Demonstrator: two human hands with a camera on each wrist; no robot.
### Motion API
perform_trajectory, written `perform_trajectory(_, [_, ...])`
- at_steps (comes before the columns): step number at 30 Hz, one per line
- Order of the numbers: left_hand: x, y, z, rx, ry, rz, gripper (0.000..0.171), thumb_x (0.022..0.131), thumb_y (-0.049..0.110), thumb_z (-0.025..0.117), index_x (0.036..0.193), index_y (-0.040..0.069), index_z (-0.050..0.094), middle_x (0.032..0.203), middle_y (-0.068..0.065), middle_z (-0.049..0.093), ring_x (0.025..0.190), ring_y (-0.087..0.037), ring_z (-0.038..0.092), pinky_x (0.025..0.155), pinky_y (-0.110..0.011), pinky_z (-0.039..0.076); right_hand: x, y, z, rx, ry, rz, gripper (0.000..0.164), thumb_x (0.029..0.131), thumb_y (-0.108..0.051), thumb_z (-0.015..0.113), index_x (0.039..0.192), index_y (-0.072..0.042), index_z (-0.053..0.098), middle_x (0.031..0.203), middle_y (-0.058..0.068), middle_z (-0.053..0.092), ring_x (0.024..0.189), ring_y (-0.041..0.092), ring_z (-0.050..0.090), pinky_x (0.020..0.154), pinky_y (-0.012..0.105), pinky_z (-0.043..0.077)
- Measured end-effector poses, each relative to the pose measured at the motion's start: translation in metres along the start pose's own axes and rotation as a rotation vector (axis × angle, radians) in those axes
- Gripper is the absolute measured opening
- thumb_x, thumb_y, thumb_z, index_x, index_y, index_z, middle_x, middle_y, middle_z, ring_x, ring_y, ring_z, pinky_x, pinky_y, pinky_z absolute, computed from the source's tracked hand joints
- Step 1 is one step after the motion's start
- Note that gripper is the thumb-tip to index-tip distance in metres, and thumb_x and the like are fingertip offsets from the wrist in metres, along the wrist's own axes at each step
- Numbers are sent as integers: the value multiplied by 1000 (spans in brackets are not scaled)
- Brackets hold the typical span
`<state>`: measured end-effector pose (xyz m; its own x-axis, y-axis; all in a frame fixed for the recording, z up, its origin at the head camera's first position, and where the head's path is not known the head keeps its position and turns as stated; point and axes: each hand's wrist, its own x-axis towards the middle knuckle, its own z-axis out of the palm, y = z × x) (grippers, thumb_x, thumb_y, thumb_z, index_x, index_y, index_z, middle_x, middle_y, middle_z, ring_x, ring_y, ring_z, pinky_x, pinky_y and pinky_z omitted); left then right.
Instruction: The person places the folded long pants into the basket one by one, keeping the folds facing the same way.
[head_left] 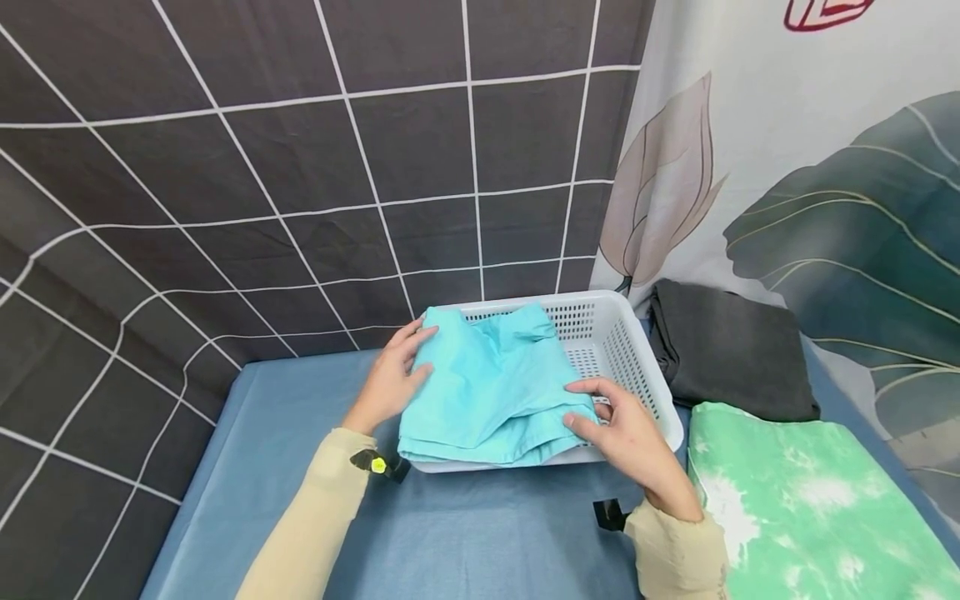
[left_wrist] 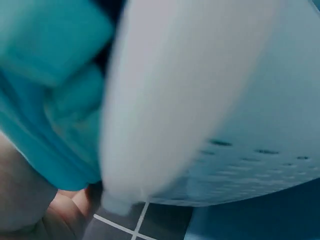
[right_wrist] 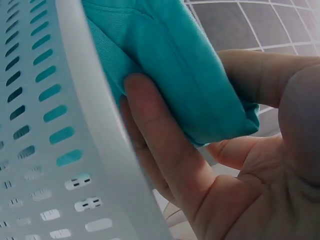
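Observation:
A folded turquoise garment (head_left: 487, 383) lies over the white perforated basket (head_left: 660, 392), covering its left and middle parts. At the garment's left side my left hand (head_left: 386, 379) grips the folded edge. In the left wrist view the cloth (left_wrist: 50, 40) hangs beside the blurred basket rim (left_wrist: 170, 100) and hides most of that hand. My right hand (head_left: 630, 429) holds the garment's right edge. From the right wrist view, the folded cloth (right_wrist: 170, 65) sits between the thumb and fingers of the right hand (right_wrist: 225, 190), just outside the basket wall (right_wrist: 95, 90).
Right of the basket lies a folded dark grey cloth (head_left: 731, 350). A green and white tie-dye cloth (head_left: 817, 500) is nearer to me. Everything stands on a blue-covered surface (head_left: 465, 533), with a dark grid-patterned curtain (head_left: 300, 167) behind and a leaf-print curtain (head_left: 825, 192) at right.

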<state>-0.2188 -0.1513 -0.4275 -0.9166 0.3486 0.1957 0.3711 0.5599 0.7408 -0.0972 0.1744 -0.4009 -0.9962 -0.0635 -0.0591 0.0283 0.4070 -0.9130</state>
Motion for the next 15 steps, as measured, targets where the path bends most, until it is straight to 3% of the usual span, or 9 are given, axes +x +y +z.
perform_trajectory(3, [-3, 3, -3, 47, -28, -4, 55, 96, 6, 65, 148, 10, 51, 164, -15, 24, 143, -35, 37, 109, -49, 40, 1, 1, 1, -21, 2, 22, 40, 91, -13, 74, 128, -5, 63, 152, 23, 40, 124, 38, 52, 101, 51, 45])
perform_trajectory(8, [-16, 16, -13, 162, -97, 33, 54, 98, 18, 65, 149, 13, 51, 164, -18, 22, 145, -40, 32, 111, -60, 35, 3, 2, 2, -102, 20, 31, 39, 89, -14, 75, 125, -7, 65, 144, 22, 48, 105, 32, 55, 85, 41, 44])
perform_trajectory(13, [-38, 37, -21, 243, -226, 139, 46, 98, 35, 65, 141, 20, 61, 161, -8, 34, 148, -37, 28, 113, -63, 29, 4, 4, 1, -196, 42, -17, 37, 88, -14, 76, 124, -10, 67, 127, 17, 58, 96, 29, 53, 77, 41, 43])
perform_trajectory(15, [-45, 42, -22, 264, -295, 174, 44, 97, 42, 66, 136, 22, 66, 159, -5, 39, 149, -35, 26, 116, -61, 24, 3, 5, 0, -226, 50, -52, 39, 88, -12, 76, 126, -11, 67, 129, 17, 59, 104, 33, 55, 84, 47, 46])
